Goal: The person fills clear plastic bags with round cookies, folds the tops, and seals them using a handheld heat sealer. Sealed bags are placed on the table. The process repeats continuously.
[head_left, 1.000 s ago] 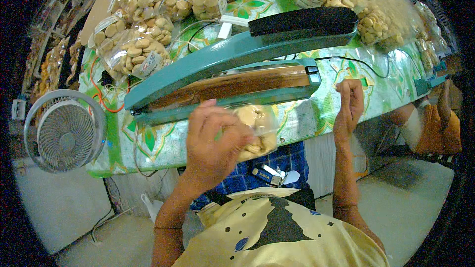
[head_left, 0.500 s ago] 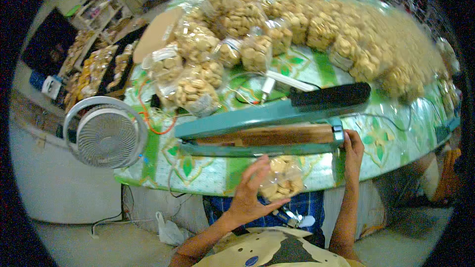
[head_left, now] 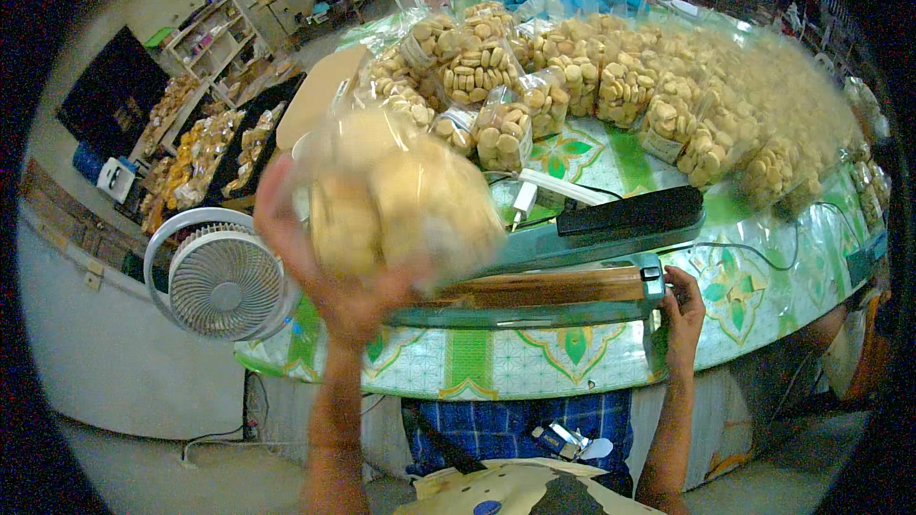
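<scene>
The clear bag of round biscuits [head_left: 396, 205] is now being lifted high above the surface [head_left: 572, 362], blurred by motion, up at ten o'clock from the sealer; half a second ago it was hanging low in front of the near edge of the surface, below the sealer, and a second ago it was being held right at the sealer's front edge. That suggests the bag is coming away from the machine rather than going into it. The left hand [head_left: 329, 272] is cupping the bag from beneath, its grip closed around the bag's lower end with the fingers spread up its left side. The right hand [head_left: 679, 310] is resting at the right end of the teal heat sealer [head_left: 572, 262], at three o'clock from the bag, fingers curled against the machine's corner; it is holding nothing, and it is staying much where it was in both earlier frames. The sealer's black-topped arm is standing raised over the wooden-coloured bed. The view itself is taking in more of the far side than before. At twelve o'clock a long heap of filled biscuit bags [head_left: 611, 86] is covering the back of the green-patterned surface, a white cable and plug [head_left: 534, 193] are lying just behind the sealer, and a small white fan [head_left: 221, 277] is standing at nine o'clock by the surface's left end.
</scene>
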A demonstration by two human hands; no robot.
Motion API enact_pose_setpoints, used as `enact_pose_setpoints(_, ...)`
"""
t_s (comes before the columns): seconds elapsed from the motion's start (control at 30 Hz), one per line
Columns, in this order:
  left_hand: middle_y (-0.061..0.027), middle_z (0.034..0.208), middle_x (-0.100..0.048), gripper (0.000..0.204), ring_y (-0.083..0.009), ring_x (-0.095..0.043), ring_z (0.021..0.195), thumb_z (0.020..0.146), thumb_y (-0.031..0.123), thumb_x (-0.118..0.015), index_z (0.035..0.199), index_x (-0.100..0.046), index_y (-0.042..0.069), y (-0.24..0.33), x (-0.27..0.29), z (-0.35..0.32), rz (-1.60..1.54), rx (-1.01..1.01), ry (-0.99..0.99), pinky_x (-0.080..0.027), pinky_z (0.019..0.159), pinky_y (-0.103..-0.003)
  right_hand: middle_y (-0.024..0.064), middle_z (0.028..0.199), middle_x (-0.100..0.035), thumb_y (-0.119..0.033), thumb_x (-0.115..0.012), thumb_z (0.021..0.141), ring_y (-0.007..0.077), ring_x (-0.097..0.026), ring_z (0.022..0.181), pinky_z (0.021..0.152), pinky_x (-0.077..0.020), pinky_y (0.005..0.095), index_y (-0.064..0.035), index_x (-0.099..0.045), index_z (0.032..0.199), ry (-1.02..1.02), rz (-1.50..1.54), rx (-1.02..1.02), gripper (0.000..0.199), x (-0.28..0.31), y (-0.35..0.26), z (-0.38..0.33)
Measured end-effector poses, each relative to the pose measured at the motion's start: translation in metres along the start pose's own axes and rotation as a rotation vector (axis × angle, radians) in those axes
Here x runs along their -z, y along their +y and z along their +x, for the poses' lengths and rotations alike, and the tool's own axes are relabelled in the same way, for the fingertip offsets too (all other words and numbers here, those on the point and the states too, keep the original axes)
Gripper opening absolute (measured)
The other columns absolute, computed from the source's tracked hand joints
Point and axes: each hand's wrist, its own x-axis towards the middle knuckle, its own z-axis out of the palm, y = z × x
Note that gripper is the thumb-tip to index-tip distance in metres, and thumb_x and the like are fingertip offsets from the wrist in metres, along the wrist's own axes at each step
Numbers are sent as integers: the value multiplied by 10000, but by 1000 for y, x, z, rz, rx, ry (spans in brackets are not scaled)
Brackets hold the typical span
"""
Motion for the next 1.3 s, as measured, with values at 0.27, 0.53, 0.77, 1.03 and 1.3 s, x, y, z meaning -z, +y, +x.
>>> enact_pose_setpoints(0.27, -178, 1320, -460, 758, -274, -493, 1195, 778, 247, -779, 1374, -340, 83, -130, -4, 94, -576, 495, 69, -417, 993, -424, 26, 991, -622, -82, -591, 925, 89, -564, 876, 729, -458, 226, -1, -609, 1128, 52, 15, -26, 219, 4, 5, 0)
enact_pose_setpoints(0.53, -205, 1412, -391, 637, -348, -353, 1328, 901, 387, -611, 1417, -381, 94, -192, -2, 55, 694, -11, -100, -211, 1125, -460, 17, 907, -616, -96, -609, 915, 78, -536, 758, 667, -445, 219, 8, -613, 1080, 150, 25, -107, 195, 2, 5, 4)
enact_pose_setpoints(0.77, -158, 1449, -379, 599, -344, -319, 1360, 926, 349, -580, 1427, -381, 88, -147, -9, 47, 743, 30, -152, -218, 1130, -463, 19, 929, -612, -114, -628, 879, 85, -544, 696, 616, -441, 250, -26, -648, 1056, 208, -178, 278, 199, 15, -61, 89)
enact_pose_setpoints(1.03, -162, 1411, -414, 474, -318, -359, 1330, 857, 176, -656, 1302, -534, 70, -57, 43, -21, 503, 120, 28, -262, 1111, -444, 143, 1067, -628, -232, -699, 823, 311, -615, 911, 738, -497, 402, -73, -594, 1148, 303, -1203, 472, 377, 24, -108, 206)
enact_pose_setpoints(1.3, -155, 1390, -439, 485, -315, -400, 1296, 814, 116, -689, 1279, -564, 65, -28, 41, -90, 401, 286, -172, -296, 1093, -440, 88, 617, -561, -274, -637, 866, 222, -562, 563, 553, -488, 371, -32, -579, 694, 52, -987, 414, 303, 78, -115, 238)
